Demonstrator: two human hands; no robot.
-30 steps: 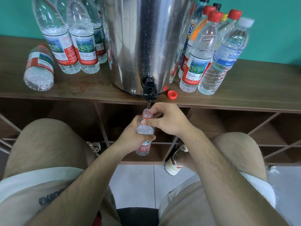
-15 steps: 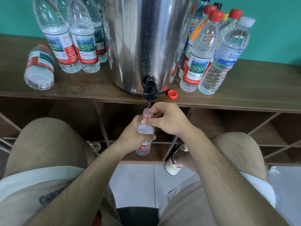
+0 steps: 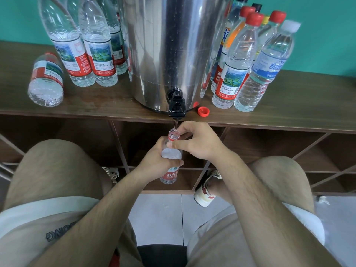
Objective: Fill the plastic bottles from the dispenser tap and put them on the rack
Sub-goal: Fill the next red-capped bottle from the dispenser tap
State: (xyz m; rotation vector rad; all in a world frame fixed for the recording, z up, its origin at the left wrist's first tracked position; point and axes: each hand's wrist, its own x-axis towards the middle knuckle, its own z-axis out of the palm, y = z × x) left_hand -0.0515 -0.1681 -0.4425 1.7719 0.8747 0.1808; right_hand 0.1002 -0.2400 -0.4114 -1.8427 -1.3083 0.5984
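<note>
A small clear bottle (image 3: 171, 155) with a red label stands upright and uncapped under the black tap (image 3: 176, 107) of the steel dispenser (image 3: 173, 47). A thin stream of water runs from the tap into its neck. My left hand (image 3: 157, 162) wraps around the bottle's body. My right hand (image 3: 198, 142) pinches the neck just below the mouth with thumb and fingers. A loose red cap (image 3: 203, 111) lies on the wooden shelf (image 3: 289, 112) right of the tap.
Several uncapped bottles (image 3: 96, 51) stand left of the dispenser, and one bottle (image 3: 46, 81) lies on its side. Several capped bottles (image 3: 238, 60) stand to the right. Below the shelf are rack compartments (image 3: 260, 149) with diagonal dividers. My knees flank the bottle.
Both hands and the bottle have stayed in place under the tap. Water keeps running into the neck.
</note>
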